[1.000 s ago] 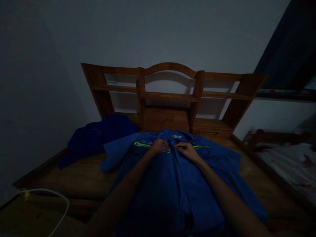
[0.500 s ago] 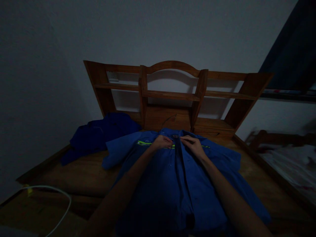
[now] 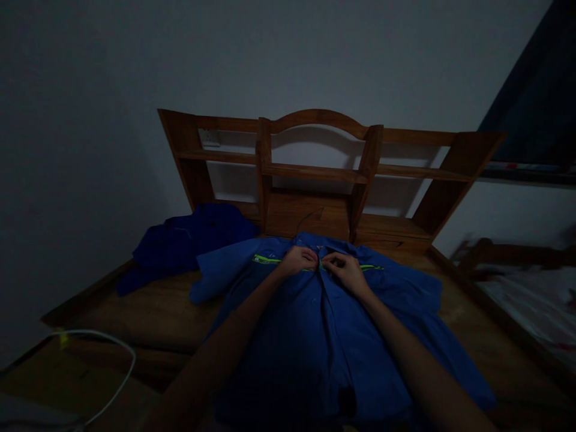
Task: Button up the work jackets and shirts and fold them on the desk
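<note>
A blue short-sleeved shirt (image 3: pixel 288 336) with bright yellow-green stripes across the chest lies spread on the wooden desk, collar toward the shelf. Both hands are at the top of its front opening, just below the collar. My left hand (image 3: pixel 299 261) is closed in a pinch on the shirt's left-side front edge. Close beside it, my right hand (image 3: pixel 344 269) pinches the other front edge. The two edges nearly meet between my fingertips. Further down, the front still gapes a little. Any button between the fingers is too small and dark to make out.
A darker blue garment (image 3: pixel 193 237) lies crumpled at the desk's back left. Behind stands a wooden shelf unit (image 3: pixel 315 174) against the wall. A white cable (image 3: pixel 108 337) loops at the front left. White cloth (image 3: pixel 535 300) lies beyond the desk's right edge. The room is dim.
My right hand has moved left and slightly down, bringing its front edge of the shirt against the other. The gap at the top of the opening has narrowed.
</note>
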### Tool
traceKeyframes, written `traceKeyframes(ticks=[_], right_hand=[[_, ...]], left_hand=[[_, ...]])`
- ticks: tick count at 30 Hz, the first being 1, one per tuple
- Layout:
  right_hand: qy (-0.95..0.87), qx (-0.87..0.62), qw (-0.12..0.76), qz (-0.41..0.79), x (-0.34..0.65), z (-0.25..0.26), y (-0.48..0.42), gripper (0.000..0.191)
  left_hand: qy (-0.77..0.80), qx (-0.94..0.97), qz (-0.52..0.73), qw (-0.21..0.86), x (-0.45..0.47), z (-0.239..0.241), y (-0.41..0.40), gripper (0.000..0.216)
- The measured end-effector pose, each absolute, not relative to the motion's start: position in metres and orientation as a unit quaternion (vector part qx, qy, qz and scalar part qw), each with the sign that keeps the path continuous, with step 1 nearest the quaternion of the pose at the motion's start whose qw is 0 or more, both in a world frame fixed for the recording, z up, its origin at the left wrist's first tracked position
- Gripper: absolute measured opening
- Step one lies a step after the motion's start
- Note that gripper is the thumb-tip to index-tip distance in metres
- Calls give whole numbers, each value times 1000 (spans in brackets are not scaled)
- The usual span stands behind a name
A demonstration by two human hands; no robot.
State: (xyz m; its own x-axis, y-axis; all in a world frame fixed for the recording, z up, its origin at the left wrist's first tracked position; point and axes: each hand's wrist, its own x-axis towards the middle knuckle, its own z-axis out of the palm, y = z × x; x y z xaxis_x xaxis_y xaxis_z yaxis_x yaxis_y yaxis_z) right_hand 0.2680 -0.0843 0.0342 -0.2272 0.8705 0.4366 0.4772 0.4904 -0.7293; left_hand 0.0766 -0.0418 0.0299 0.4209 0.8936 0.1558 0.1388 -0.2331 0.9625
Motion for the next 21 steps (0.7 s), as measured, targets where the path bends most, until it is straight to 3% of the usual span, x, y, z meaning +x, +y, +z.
traceKeyframes(ticks=[5,12,21], right_hand=[[-736,-445,446,249,270,32,-79,26],[-719,-441,468,264,274,32,-69,26],[-695,-407,454,381,277,29,-65,35]], left_hand=[[368,707,415,437,80,25,-43,18],[380,700,412,442,89,41,-37,16],[371,669,478,432,94,23,-47,18]])
